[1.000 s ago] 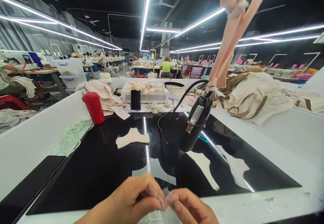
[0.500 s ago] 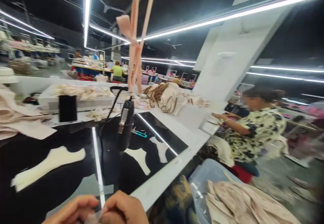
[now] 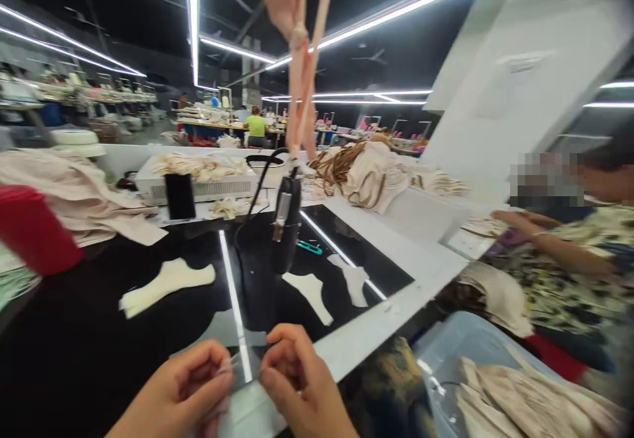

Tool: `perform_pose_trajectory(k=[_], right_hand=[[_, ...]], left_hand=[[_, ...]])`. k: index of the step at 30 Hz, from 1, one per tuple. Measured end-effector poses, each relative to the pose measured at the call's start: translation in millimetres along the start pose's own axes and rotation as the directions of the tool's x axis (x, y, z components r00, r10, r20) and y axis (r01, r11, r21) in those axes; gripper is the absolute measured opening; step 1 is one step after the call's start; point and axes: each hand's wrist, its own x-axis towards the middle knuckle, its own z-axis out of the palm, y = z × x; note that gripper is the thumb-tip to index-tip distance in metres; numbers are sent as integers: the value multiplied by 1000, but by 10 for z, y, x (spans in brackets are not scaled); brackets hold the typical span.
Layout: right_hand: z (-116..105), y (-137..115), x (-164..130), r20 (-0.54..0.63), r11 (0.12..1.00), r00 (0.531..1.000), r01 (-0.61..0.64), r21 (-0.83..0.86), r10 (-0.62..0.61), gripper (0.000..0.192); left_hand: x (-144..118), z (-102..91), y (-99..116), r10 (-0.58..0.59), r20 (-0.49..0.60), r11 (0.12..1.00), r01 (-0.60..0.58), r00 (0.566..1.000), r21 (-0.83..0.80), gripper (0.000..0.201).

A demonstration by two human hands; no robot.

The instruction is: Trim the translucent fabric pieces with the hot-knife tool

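My left hand [image 3: 185,388] is at the bottom of the view, its thumb and fingers pinched on a thin, see-through film [image 3: 251,364]. Across from it, my right hand [image 3: 302,378] has thumb and forefinger closed at the film's other side. Below and between them is a pale, whitish sheet [image 3: 247,411], partly cut off by the frame; whether a hand touches it I cannot tell. Just beyond my hands a grey translucent shaped piece [image 3: 212,329] lies on the black tabletop [image 3: 99,352]. Cream cut pieces [image 3: 171,283] [image 3: 312,296] rest farther off.
A black handheld device [image 3: 286,223] hangs from peach fabric strips [image 3: 300,61] over the table. Teal snips [image 3: 310,248] lie behind it. Fabric heaps [image 3: 369,174] line the back. At right are a plastic tub [image 3: 440,339] of beige cloth and a seated co-worker [image 3: 569,266].
The view has swung left, so the scene sits farther right. My hands have come higher into view and slightly apart, showing the film between them. A red object now appears at left.
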Motion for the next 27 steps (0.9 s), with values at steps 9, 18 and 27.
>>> perform_pose_trajectory(k=[9,18,27], right_hand=[[-124,55,54,-42,952,995,79,-296,-95,29],[-40,128,278,54,852,951,296,-431,-304,25],[29,225,445,204,641,890,438,-630,-407,31]], left_hand=[[11,9,196,27,-28,995,-29,999,-95,43],[67,-109,187,151,-207,985,-130,967,113,22],[105,-180,131,466,-115,508,-159,877,847,15]])
